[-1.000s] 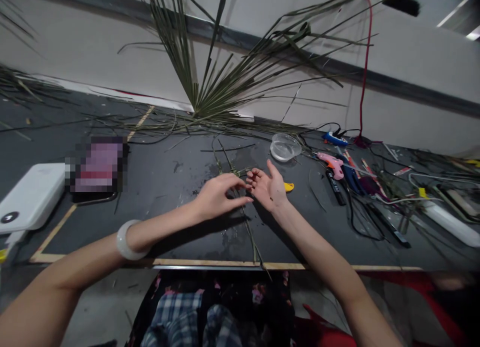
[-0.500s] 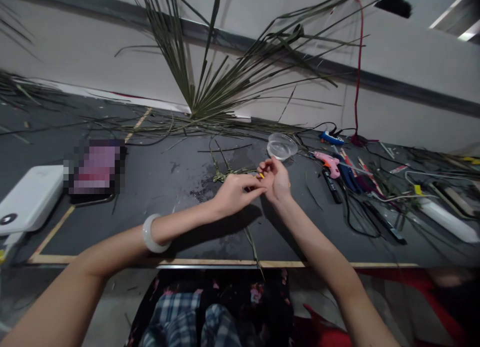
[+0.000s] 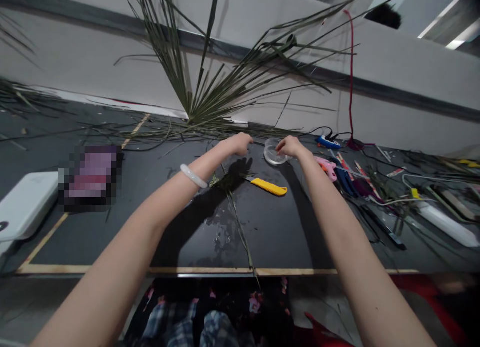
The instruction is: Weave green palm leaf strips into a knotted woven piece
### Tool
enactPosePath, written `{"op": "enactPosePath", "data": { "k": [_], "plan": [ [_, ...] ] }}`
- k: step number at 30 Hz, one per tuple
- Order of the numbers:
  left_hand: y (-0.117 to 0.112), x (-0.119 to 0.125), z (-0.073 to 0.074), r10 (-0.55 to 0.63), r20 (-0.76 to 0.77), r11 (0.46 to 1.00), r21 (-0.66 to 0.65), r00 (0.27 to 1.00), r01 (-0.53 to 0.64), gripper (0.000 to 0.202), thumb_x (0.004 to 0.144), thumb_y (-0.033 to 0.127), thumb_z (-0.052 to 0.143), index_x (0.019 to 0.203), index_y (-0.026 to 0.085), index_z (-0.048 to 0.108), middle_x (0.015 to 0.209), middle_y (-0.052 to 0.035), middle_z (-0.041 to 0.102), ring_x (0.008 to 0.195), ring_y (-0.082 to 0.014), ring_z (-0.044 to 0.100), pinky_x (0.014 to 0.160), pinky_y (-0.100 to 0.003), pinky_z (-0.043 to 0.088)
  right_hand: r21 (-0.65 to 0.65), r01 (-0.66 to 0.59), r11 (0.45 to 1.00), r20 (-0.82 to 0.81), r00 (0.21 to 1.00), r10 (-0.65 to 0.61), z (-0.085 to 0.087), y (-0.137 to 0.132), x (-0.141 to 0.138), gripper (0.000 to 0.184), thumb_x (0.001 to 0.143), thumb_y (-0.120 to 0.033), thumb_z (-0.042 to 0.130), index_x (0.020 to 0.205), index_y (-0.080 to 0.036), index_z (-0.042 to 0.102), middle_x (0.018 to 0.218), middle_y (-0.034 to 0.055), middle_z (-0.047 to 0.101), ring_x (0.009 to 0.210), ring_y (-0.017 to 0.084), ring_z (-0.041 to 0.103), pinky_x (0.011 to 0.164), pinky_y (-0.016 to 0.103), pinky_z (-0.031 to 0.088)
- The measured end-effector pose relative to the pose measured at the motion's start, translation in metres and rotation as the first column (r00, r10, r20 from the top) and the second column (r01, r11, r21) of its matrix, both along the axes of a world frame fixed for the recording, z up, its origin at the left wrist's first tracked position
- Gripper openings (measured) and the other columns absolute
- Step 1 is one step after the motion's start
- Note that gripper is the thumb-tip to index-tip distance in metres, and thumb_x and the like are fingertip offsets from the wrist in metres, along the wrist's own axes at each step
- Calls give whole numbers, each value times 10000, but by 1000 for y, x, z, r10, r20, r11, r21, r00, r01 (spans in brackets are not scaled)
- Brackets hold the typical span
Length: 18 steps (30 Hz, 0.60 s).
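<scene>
My right hand (image 3: 290,146) reaches over a small clear plastic bowl (image 3: 270,156), its loosely bent fingers dipping inside the rim. I see nothing held in them. Just left of the bowl, my left hand (image 3: 242,144) hovers above the table, fingers partly spread and nothing visible in them. Below the hands lies a yellow utility knife (image 3: 269,187) with its blade end pointing left. A small piece of knotted green leaf (image 3: 215,180) rests by the blade, partly hidden by my left wrist and shadow. From it a long leaf strip (image 3: 243,237) runs over the table's front edge.
A fan-shaped palm leaf (image 3: 195,109) leans against the wall. On the left are a white power bank (image 3: 32,202) and a blurred-out phone (image 3: 92,174). To the right lie a pink glue gun (image 3: 328,168), a blue tool (image 3: 329,142) and tangled cords. Wet patches (image 3: 221,232) mark the table.
My hands, together over the table before, have parted and moved forward. The right has reached the bowl. The yellow knife, mostly hidden at my hands earlier, now lies on the table.
</scene>
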<state>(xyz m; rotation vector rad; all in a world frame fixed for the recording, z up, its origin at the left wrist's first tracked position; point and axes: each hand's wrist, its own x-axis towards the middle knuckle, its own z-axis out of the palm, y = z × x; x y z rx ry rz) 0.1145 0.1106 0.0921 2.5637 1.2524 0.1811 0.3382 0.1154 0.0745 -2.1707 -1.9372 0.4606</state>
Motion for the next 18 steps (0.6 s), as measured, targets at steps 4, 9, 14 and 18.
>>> {"op": "enactPosePath", "data": {
  "k": [4,9,14,18],
  "plan": [
    [5,0,-4,-6,51,1000,-1,999,6,450,615,14,556,1030,109,702,966,-106,701,927,-231,626,837,-266,454,-72,48,996,12,999,-48,-17,16,-6,112,637,-58,647,528,-83,639,627,90,662,738,139,623,729,221,439],
    [14,19,0,-33,159,999,17,987,31,353,669,28,555,978,63,720,964,-133,705,937,-235,630,877,-277,450,-124,45,991,-40,998,-50,-20,26,-5,140,638,-56,690,538,-126,622,588,73,657,679,170,643,689,253,502],
    [31,82,-6,-74,204,997,-14,976,79,310,718,70,568,990,89,716,998,-111,700,977,-209,627,909,-260,438,-190,33,981,-120,991,-57,-2,31,4,179,594,-11,723,549,-150,620,547,22,651,625,178,667,643,258,552],
    [51,126,-23,-74,176,990,-101,982,93,315,684,131,678,985,43,694,983,-175,680,995,-294,619,912,-350,455,-183,-17,983,-217,976,-24,15,33,20,180,627,27,664,613,-152,660,567,31,672,682,205,695,665,274,568]
  ]
}}
